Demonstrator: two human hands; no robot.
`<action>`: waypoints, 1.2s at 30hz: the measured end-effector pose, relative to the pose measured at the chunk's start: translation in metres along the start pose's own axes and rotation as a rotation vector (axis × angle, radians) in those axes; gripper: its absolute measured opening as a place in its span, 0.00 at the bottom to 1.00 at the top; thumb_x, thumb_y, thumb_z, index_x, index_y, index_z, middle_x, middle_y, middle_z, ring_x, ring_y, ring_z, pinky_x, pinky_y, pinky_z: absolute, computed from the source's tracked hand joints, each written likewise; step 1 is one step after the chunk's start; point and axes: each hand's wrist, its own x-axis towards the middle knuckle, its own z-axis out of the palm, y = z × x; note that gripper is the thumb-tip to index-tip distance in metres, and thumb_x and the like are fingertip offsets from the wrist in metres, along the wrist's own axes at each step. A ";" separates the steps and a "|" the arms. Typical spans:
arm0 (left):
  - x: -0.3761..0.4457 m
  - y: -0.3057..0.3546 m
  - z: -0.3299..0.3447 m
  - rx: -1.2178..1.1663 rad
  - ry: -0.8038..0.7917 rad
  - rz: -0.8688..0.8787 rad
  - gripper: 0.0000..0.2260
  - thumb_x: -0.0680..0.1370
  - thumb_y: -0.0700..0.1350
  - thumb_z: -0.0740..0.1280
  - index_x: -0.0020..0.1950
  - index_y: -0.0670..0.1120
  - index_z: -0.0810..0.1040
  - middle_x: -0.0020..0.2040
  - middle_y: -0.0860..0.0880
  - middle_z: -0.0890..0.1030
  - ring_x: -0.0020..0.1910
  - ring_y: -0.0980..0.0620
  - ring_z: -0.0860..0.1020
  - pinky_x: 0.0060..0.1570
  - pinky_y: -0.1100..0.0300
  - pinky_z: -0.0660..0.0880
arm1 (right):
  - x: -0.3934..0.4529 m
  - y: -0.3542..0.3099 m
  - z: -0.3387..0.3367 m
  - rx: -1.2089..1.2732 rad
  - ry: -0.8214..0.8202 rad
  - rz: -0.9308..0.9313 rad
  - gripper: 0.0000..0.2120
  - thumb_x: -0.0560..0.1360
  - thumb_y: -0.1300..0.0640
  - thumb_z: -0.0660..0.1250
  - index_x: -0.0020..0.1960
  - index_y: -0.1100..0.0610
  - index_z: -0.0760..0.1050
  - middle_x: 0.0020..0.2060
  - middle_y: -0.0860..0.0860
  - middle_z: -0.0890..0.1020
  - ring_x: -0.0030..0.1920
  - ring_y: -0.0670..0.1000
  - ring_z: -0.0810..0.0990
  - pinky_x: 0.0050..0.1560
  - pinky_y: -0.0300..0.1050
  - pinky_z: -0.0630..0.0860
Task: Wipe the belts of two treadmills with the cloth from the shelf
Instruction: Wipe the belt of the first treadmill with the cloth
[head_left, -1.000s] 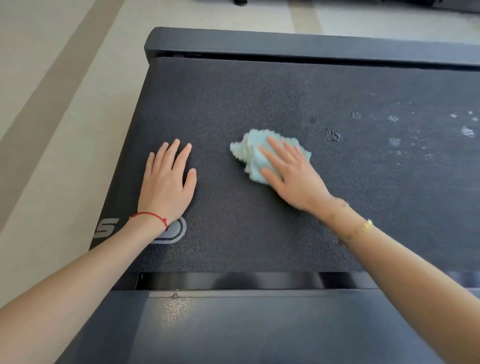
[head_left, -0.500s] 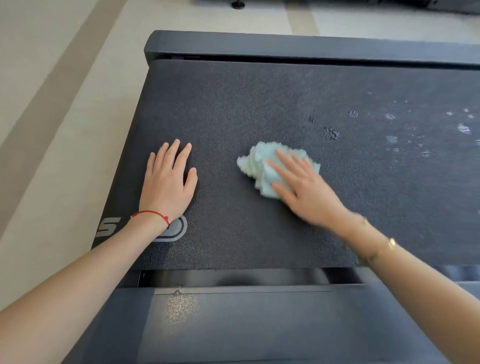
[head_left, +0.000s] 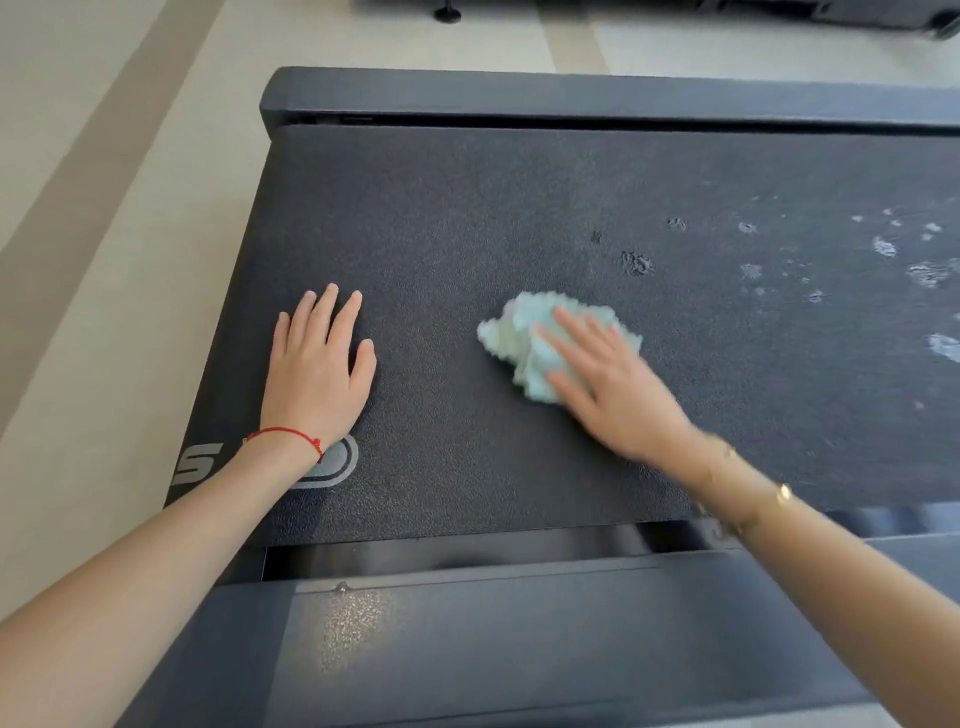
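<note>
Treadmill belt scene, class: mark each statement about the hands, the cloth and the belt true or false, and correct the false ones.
1. The right hand presses a light green cloth onto the treadmill belt. True.
2. The left hand holds a second cloth. False: it lies flat on the belt with straight fingers and holds nothing.
3. Pale spots show on the belt to the right of the cloth. True.
4. The cloth covers the printed logo. False: the logo lies by the left wrist, apart from the cloth.
5. A red string bracelet is on the left wrist. True.
</note>
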 end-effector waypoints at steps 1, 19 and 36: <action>0.000 0.000 -0.001 -0.003 -0.002 -0.001 0.24 0.84 0.51 0.54 0.80 0.46 0.59 0.80 0.44 0.58 0.79 0.43 0.54 0.77 0.43 0.49 | 0.021 0.012 -0.003 0.005 0.035 0.121 0.26 0.82 0.42 0.48 0.77 0.48 0.59 0.78 0.52 0.57 0.78 0.58 0.55 0.77 0.54 0.47; 0.009 0.046 0.001 0.041 -0.080 0.069 0.25 0.84 0.51 0.50 0.81 0.48 0.55 0.81 0.45 0.55 0.80 0.43 0.50 0.76 0.36 0.47 | 0.020 0.035 -0.018 0.006 0.051 0.327 0.24 0.84 0.45 0.51 0.79 0.45 0.55 0.79 0.50 0.54 0.79 0.54 0.49 0.77 0.47 0.42; 0.075 0.107 0.037 0.053 -0.009 0.048 0.25 0.83 0.51 0.48 0.81 0.47 0.56 0.80 0.44 0.57 0.80 0.43 0.52 0.75 0.34 0.49 | 0.135 0.134 -0.031 -0.018 0.071 0.335 0.24 0.84 0.45 0.49 0.79 0.48 0.55 0.79 0.53 0.54 0.79 0.57 0.49 0.77 0.51 0.43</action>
